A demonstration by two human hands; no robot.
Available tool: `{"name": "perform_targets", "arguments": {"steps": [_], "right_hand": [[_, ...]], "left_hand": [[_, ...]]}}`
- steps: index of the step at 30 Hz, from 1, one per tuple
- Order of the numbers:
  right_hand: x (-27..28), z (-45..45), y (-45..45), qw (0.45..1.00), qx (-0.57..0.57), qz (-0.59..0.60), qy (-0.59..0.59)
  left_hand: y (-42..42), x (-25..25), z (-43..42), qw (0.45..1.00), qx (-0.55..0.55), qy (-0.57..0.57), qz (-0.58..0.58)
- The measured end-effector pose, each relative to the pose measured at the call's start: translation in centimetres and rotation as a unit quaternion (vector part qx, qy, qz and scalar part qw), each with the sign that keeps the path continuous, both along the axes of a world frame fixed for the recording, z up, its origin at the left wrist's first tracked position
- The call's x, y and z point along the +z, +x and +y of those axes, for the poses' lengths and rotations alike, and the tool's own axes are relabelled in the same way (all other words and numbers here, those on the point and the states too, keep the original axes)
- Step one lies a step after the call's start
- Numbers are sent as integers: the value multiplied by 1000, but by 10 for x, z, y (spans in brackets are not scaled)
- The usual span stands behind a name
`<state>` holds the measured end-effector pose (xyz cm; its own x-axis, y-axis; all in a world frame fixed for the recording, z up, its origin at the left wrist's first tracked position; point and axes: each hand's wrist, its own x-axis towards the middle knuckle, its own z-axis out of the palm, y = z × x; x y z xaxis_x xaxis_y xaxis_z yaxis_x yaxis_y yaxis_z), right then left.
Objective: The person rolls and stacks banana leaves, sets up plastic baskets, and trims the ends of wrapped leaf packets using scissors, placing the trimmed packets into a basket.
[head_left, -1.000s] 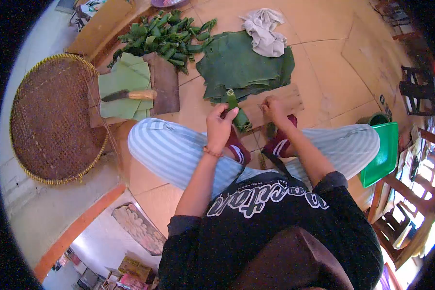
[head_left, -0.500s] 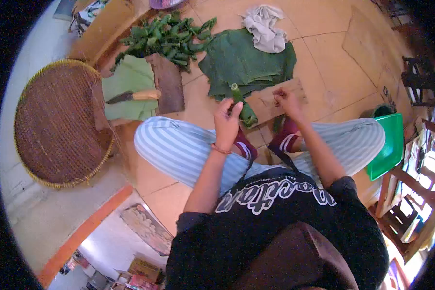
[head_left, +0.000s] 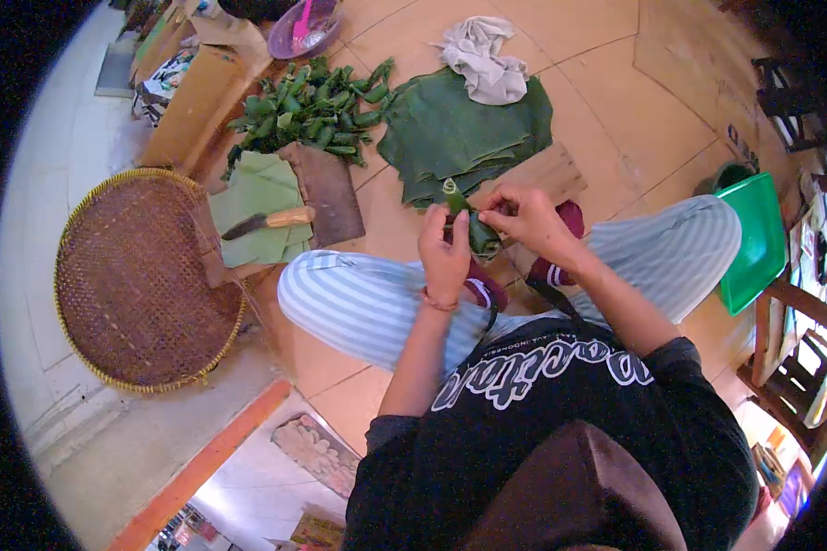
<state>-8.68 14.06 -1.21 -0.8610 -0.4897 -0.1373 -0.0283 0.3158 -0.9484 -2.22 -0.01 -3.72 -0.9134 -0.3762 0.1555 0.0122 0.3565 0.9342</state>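
A rolled green leaf packet (head_left: 483, 239), looking like banana leaf, is upheld between my hands above my feet. My left hand (head_left: 443, 253) is closed round its left side, thumb pressed along it. Thumb and fingers of my right hand (head_left: 528, 220) pinch together at the packet's upper right; whether a small item sits between them is hidden. A wooden board (head_left: 556, 173) lies just beyond my right hand. Past it is a stack of large dark green leaves (head_left: 464, 129) with a crumpled pale cloth (head_left: 492, 69) on top.
Many folded leaf packets (head_left: 308, 110) are heaped at the upper left. Nearer, a knife (head_left: 271, 222) rests on pale leaf pieces (head_left: 257, 184). A round woven tray (head_left: 147, 275) lies far left, a purple basin (head_left: 289, 41) at the top, a green plastic tray (head_left: 753, 239) right.
My right hand has come left from over the board to the leaf packet and now touches it. My left hand keeps its hold. The whole view has shifted slightly.
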Motion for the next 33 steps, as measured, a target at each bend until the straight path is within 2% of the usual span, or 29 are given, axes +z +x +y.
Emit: {"name": "perform_targets", "arguments": {"steps": [3, 9, 12, 21, 29, 32, 33], "right_hand": [[2, -1, 1, 1000, 4, 14, 14], [2, -1, 2, 999, 0, 24, 27], [1, -2, 3, 999, -3, 30, 24], [-12, -6, 3, 994, 8, 88, 65], [-12, -11, 2, 996, -1, 64, 56], [-23, -12, 5, 993, -17, 109, 33], [-20, -11, 4, 997, -2, 74, 35]], "left_hand": [[-2, 0, 0, 990, 1, -120, 72], [1, 5, 0, 992, -23, -117, 34], [1, 13, 3, 990, -29, -121, 62], [2, 6, -2, 968, -81, -223, 86], [5, -2, -1, 974, -75, -197, 85], [4, 0, 1, 977, -56, -183, 97], [2, 0, 2, 977, -48, -178, 106]]}}
